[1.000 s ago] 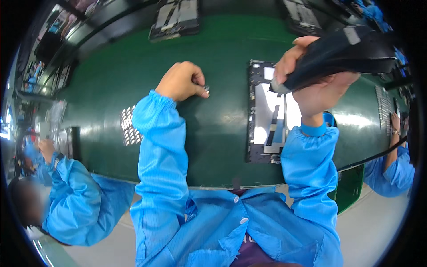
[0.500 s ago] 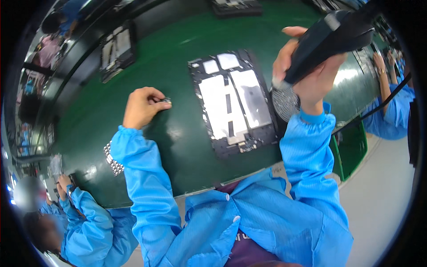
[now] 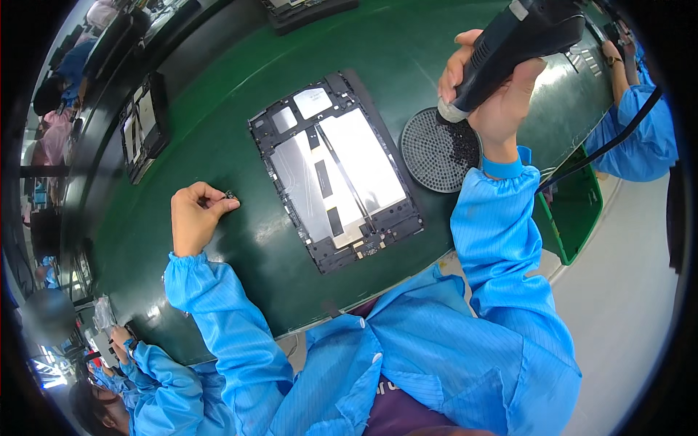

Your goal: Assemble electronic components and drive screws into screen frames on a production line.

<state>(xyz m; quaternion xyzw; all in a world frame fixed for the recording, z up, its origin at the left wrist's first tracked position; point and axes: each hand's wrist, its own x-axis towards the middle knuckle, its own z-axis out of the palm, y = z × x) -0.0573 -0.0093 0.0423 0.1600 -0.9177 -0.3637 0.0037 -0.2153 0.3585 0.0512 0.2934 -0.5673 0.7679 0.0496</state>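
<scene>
In a closed pinch, my left hand (image 3: 193,219) holds a small dark part with metallic bits (image 3: 230,195) above the green table, left of an opened tablet (image 3: 294,196). The part is too small to name. The tablet lies with its silver battery panels and dark frame exposed. My right hand (image 3: 505,109) is wrapped round a black power screwdriver (image 3: 502,54), tilted with its pale nose down. That nose is over the far edge of a round perforated tray (image 3: 422,145) holding small black screws. Whether the bit touches a screw cannot be seen.
More opened tablets lie at the far left (image 3: 138,131) and far edge (image 3: 298,6). A green bin (image 3: 571,218) stands below the table's right edge, near a black cable (image 3: 625,142). Co-workers in blue sleeves sit left (image 3: 156,370) and right (image 3: 632,138).
The view has turned, so the tablet and table appear shifted left. The screwdriver nose sits a little farther over the round tray, which shows more fully. Both hands keep their grips.
</scene>
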